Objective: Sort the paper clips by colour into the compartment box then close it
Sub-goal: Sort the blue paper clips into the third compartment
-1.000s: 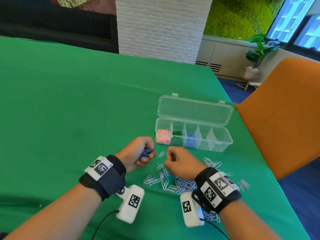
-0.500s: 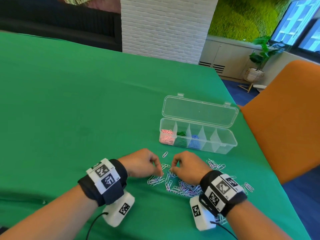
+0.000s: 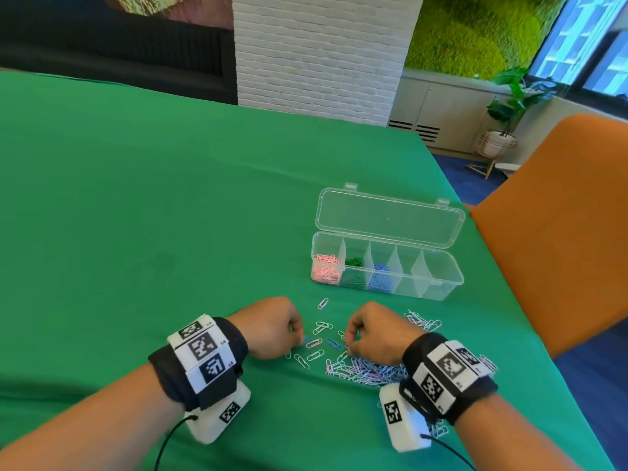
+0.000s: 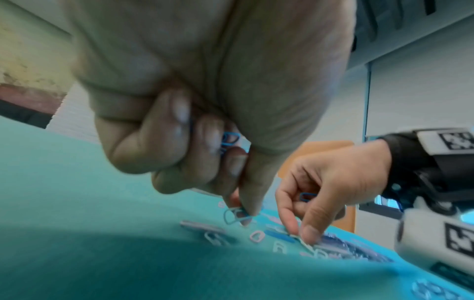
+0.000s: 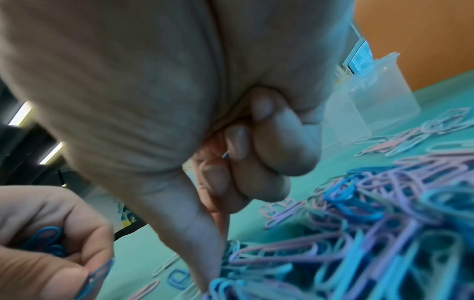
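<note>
The clear compartment box (image 3: 438, 287) stands with its lid (image 3: 390, 219) open. Its three left compartments hold pink clips (image 3: 326, 271), green clips (image 3: 353, 273) and blue clips (image 3: 380, 280); the two right ones look empty. A pile of loose clips (image 3: 363, 368) lies in front of it. My left hand (image 3: 299, 336) keeps blue clips (image 4: 229, 139) in its curled fingers while thumb and forefinger pinch a pale clip (image 4: 232, 216) on the cloth. My right hand (image 3: 350, 341) holds a blue clip (image 4: 306, 196) in its palm, with its fingertips (image 4: 307, 233) on the pile's edge.
The table is covered in green cloth (image 3: 170, 198). An orange chair (image 3: 560, 232) stands close to the right edge beside the box. A few stray clips (image 3: 421, 322) lie right of my right hand, and one (image 3: 323, 303) lies towards the box.
My left hand, which was raised with blue clips in its fist, has come down onto the scattered clips. The right hand has dropped to the pile's edge.
</note>
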Demonstrator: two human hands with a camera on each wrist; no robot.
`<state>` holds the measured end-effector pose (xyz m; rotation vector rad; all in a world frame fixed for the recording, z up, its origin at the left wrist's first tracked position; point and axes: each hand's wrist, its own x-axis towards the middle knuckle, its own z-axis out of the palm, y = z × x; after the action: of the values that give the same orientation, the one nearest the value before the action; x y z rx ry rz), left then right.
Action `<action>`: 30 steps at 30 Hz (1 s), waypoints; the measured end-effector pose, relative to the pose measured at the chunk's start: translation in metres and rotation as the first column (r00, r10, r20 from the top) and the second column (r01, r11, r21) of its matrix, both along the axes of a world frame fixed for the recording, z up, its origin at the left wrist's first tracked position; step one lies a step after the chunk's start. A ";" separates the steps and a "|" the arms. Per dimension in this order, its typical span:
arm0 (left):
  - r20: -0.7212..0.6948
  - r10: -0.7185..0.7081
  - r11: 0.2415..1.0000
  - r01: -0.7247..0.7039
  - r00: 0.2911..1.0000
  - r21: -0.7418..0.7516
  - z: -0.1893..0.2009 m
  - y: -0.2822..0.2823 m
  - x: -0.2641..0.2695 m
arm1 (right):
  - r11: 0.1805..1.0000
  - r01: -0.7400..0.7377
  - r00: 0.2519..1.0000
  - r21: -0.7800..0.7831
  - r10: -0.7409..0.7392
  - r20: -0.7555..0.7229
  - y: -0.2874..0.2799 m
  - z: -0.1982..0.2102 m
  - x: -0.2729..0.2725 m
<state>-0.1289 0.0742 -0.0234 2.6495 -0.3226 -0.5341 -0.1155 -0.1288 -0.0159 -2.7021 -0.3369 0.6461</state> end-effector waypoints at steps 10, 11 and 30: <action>-0.041 -0.004 0.999 0.002 0.999 -0.053 0.002 -0.009 0.008 | 0.998 -0.006 0.997 0.066 0.001 0.075 0.015 -0.007 0.002; -0.048 0.004 0.998 -0.007 0.999 -0.058 0.001 -0.009 0.008 | 0.999 -0.012 0.998 0.042 0.010 0.060 0.018 -0.008 0.002; -0.776 -0.183 -0.017 -0.791 0.604 -0.611 -0.004 -0.067 -0.001 | 0.939 -0.021 0.978 0.344 -0.052 0.202 0.014 0.053 -0.019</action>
<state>-0.1295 0.0073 -0.0273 0.8211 0.2543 -0.7006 -0.1345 -0.1145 0.0375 -2.4314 -0.4363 0.2660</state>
